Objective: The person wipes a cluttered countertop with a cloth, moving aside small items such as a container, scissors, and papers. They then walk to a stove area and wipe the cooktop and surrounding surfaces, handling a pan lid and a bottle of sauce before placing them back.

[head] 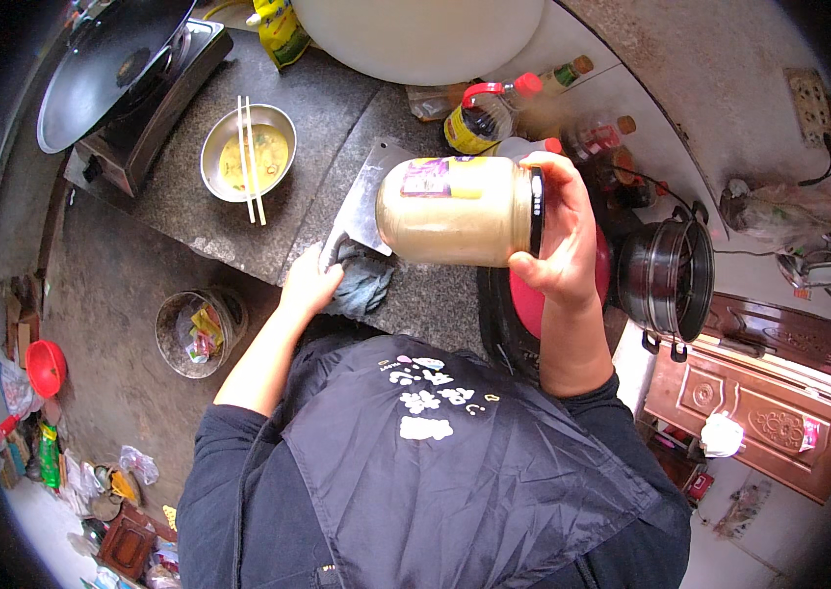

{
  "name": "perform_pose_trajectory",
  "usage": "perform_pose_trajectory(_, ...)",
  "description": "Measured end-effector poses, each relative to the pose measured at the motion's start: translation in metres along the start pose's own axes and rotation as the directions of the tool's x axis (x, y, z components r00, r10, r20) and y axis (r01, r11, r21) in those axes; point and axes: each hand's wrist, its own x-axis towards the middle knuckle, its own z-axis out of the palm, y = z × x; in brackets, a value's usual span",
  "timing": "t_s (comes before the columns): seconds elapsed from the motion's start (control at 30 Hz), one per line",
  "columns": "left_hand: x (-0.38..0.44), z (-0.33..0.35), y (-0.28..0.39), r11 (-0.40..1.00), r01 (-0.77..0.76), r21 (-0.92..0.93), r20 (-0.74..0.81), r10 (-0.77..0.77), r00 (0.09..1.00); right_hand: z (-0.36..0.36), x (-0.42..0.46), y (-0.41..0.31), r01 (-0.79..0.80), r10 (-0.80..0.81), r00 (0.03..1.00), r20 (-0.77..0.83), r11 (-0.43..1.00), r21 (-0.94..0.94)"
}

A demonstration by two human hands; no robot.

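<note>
My right hand [563,228] grips a large glass jar [460,213] by its black lid end. The jar lies sideways in the air, its base to the left, and holds something pale; its label bears writing. My left hand [312,283] is closed on the handle of a cleaver [365,199], whose broad blade lies over the stone counter, partly hidden behind the jar. Beneath the handle, a crumpled grey-blue cloth [362,283] rests at the counter's front edge. Left of the cleaver stands a metal bowl [209,166] of yellow liquid with chopsticks [252,166] across its rim.
At far left, a black wok [84,96] sits on a gas stove [147,125]. Bottles, among them a red-capped one [478,125], line the wall. To the right are a red basin [526,302] and a steel pot [651,276]. A waste bin [239,320] stands on the floor.
</note>
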Motion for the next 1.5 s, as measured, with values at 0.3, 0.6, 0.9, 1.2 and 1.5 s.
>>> perform_pose_trajectory(0.3,-0.031,-0.012,0.003,1.000,-0.012,-0.005,-0.058,0.012,0.998,0.003,-0.006,-0.005,0.157,-0.157,0.988,0.002,0.988,-0.003)
perform_pose_trajectory(0.6,-0.036,-0.010,0.000,0.998,0.057,0.037,-0.042,-0.056,0.998,0.006,-0.016,-0.019,0.430,-0.429,0.899,0.087,0.828,-0.361)
perform_pose_trajectory(0.9,-0.039,-0.013,0.012,0.991,0.120,0.051,-0.018,-0.119,0.993,0.005,-0.037,-0.014,0.654,-0.621,0.650,0.438,0.164,-0.738)
perform_pose_trajectory(1.2,-0.041,-0.010,0.000,0.992,0.114,0.057,-0.034,-0.112,0.993,-0.003,-0.040,-0.019,0.706,-0.600,0.602,0.526,0.093,-0.702)
perform_pose_trajectory(1.5,-0.044,-0.006,0.002,0.993,0.119,0.023,-0.032,-0.118,0.992,0.000,-0.009,-0.006,0.385,-0.355,0.905,0.234,0.452,-0.804)
